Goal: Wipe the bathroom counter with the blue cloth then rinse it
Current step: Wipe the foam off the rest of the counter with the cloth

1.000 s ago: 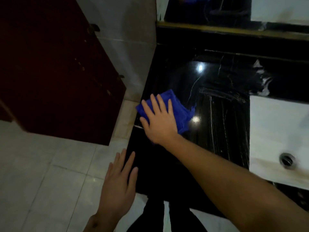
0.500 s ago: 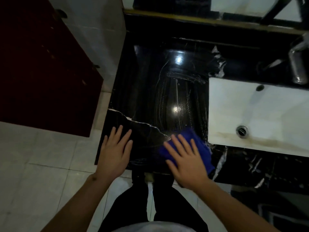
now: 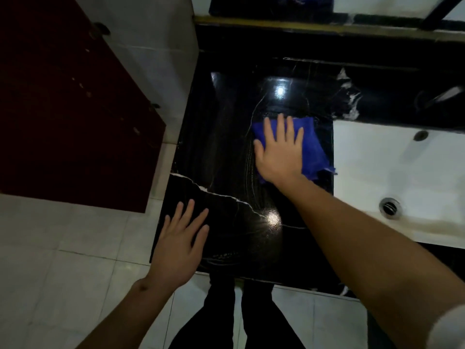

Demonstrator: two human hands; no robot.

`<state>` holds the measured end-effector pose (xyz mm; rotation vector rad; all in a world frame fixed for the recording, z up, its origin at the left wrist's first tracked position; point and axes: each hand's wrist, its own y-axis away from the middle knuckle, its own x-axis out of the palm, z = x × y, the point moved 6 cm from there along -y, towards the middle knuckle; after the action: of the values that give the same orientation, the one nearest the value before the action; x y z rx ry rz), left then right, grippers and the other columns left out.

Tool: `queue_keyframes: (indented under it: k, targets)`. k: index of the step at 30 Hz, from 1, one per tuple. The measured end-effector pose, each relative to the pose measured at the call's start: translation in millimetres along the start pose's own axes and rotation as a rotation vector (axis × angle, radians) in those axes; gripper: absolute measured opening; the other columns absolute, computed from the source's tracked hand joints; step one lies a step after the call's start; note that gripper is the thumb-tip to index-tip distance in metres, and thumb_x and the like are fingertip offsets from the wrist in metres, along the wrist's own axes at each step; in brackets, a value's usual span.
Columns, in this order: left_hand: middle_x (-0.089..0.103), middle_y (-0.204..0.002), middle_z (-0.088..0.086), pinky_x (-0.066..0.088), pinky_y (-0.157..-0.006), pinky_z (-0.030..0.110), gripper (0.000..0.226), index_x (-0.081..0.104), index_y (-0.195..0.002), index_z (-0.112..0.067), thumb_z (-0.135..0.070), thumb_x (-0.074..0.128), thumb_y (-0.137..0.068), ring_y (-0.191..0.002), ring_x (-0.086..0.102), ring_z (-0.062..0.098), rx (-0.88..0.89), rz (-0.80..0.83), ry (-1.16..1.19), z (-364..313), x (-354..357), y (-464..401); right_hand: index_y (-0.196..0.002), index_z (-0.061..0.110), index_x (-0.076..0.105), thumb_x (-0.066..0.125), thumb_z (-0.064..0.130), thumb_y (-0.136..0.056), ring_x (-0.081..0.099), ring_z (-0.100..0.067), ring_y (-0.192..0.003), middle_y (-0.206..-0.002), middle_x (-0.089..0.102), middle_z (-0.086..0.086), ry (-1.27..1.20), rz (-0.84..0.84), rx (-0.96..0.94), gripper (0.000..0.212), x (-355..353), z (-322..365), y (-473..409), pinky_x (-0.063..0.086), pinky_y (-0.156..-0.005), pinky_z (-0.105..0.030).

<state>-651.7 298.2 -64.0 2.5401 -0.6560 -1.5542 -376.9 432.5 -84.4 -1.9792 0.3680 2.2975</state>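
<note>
Wiping is the step in hand: right hand (image 3: 279, 154) presses flat-fingered on the blue cloth (image 3: 313, 144) by the bench's (image 3: 226, 152) sink-side edge; left hand (image 3: 180, 244) rests flat near its front-left corner; rinsing in the sink (image 3: 402, 177) probably follows.

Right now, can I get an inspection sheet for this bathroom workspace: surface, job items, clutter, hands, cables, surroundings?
Surface: black marble counter, glossy, with streaks and light reflections.
Job's things: blue cloth flat on the counter beside the white sink.
Clutter: nothing seen.
Hands: right hand presses flat on the cloth, fingers straight; left hand rests flat near the counter's front left corner, holding nothing.
Cables: nothing seen.
Surroundings: dark red door on the left, pale tiled floor, sink drain.
</note>
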Motion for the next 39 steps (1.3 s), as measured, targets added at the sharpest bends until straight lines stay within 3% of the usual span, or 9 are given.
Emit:
queue_keyframes:
  k: [3, 5, 7, 10, 15, 21, 27, 31, 39]
  targets:
    - [0.044, -0.151, -0.007, 0.024, -0.118, 0.035, 0.057, 0.06, -0.135, -0.024, -0.048, 0.022, -0.1, -0.146, 0.031, 0.016, -0.048, -0.101, 0.102, -2, -20, -7, -0.158, 0.02, 0.029, 0.033, 0.053, -0.099, 0.013, -0.035, -0.154, -0.166, 0.021, -0.017, -0.036, 0.047, -0.226, 0.067, 9, 47, 57, 0.005, -0.124, -0.057]
    - [0.059, -0.138, 0.001, 0.034, -0.107, 0.03, 0.051, 0.064, -0.128, -0.018, -0.041, 0.029, -0.1, -0.131, 0.047, 0.022, -0.029, -0.158, 0.089, -7, -33, -17, -0.158, 0.023, 0.027, 0.036, 0.052, -0.099, 0.011, -0.033, -0.155, -0.167, 0.019, -0.013, -0.061, 0.116, -0.398, 0.067, 16, 69, 120, 0.005, -0.124, -0.056]
    - [0.057, -0.14, 0.007, 0.035, -0.108, 0.033, 0.048, 0.061, -0.132, -0.017, -0.039, 0.035, -0.099, -0.131, 0.046, 0.026, 0.003, -0.149, 0.028, -12, -37, -29, -0.159, 0.028, 0.022, 0.033, 0.053, -0.1, 0.003, -0.028, -0.156, -0.169, 0.013, -0.007, -0.063, 0.215, -0.524, 0.065, 20, 69, 175, 0.002, -0.125, -0.054]
    - [0.03, -0.161, 0.004, 0.031, -0.116, 0.051, 0.059, 0.045, -0.147, -0.029, -0.051, 0.03, -0.095, -0.15, 0.021, 0.027, 0.069, -0.018, -0.144, -21, -28, -48, -0.159, 0.036, 0.02, 0.035, 0.055, -0.101, -0.001, -0.021, -0.156, -0.169, 0.011, 0.003, -0.091, 0.255, -0.592, 0.063, 20, 33, 205, -0.002, -0.125, -0.05]
    - [-0.023, -0.162, -0.003, -0.002, -0.119, 0.058, 0.088, -0.001, -0.153, -0.05, -0.087, 0.012, -0.074, -0.15, -0.021, 0.026, 0.045, 0.233, -0.363, -28, -8, -74, -0.157, 0.037, 0.026, 0.039, 0.054, -0.098, 0.016, -0.024, -0.155, -0.167, 0.02, 0.002, -0.014, 0.152, -0.401, 0.064, 9, -41, 141, 0.007, -0.124, -0.051]
    - [-0.034, -0.159, -0.003, -0.01, -0.12, 0.056, 0.084, -0.009, -0.15, -0.053, -0.087, 0.005, -0.074, -0.145, -0.034, 0.025, 0.048, 0.264, -0.38, -26, -8, -75, -0.159, 0.034, 0.018, 0.025, 0.056, -0.103, 0.008, -0.024, -0.156, -0.168, 0.015, -0.001, 0.022, 0.057, -0.175, 0.061, -13, -74, -6, 0.004, -0.126, -0.05]
    - [-0.04, -0.156, -0.007, -0.019, -0.118, 0.051, 0.074, -0.013, -0.147, -0.058, -0.083, 0.001, -0.078, -0.141, -0.043, 0.02, 0.045, 0.255, -0.369, -26, -6, -76, -0.16, 0.026, 0.015, 0.02, 0.057, -0.101, 0.002, -0.029, -0.156, -0.169, 0.01, -0.008, -0.033, 0.005, -0.014, 0.067, -21, -47, -127, -0.001, -0.124, -0.054]
    - [-0.035, -0.158, -0.008, -0.02, -0.117, 0.051, 0.072, -0.008, -0.149, -0.058, -0.081, 0.006, -0.082, -0.142, -0.041, 0.018, 0.039, 0.243, -0.321, -25, -6, -75, -0.161, 0.022, 0.013, 0.019, 0.062, -0.099, -0.001, -0.032, -0.155, -0.169, 0.006, -0.013, -0.038, 0.002, -0.024, 0.074, -18, -15, -118, -0.002, -0.124, -0.055]
    - [-0.028, -0.161, -0.011, -0.016, -0.117, 0.052, 0.069, 0.001, -0.147, -0.06, -0.083, 0.001, -0.081, -0.143, -0.035, 0.018, -0.011, 0.277, -0.238, -26, -8, -81, -0.159, 0.02, 0.026, 0.029, 0.057, -0.1, 0.009, -0.031, -0.155, -0.167, 0.019, -0.012, -0.133, -0.045, 0.017, 0.069, 2, 46, 14, 0.005, -0.123, -0.058]
